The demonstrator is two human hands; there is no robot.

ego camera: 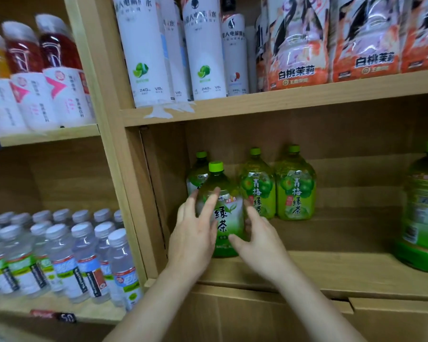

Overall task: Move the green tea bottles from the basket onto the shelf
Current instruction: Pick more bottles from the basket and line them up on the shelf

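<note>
A green tea bottle (226,211) with a green cap stands upright on the wooden shelf (331,270), near its left wall. My left hand (195,233) lies against the bottle's left side with straight fingers spread over the label. My right hand (260,238) is at its right side, fingers straight, thumb near the bottle's lower front. Behind it stands another green tea bottle (198,174), partly hidden. Two green plum tea bottles (257,186) (295,186) stand further back. A larger green bottle (420,208) is at the shelf's right edge. The basket is out of view.
The shelf above carries tall white bottles (148,50) and orange-labelled packs (299,40). The left bay holds red and orange drinks (47,70) above and several small water bottles (59,255) below. Cardboard boxes (257,314) sit under the shelf. Bare shelf lies between the plum teas and the large bottle.
</note>
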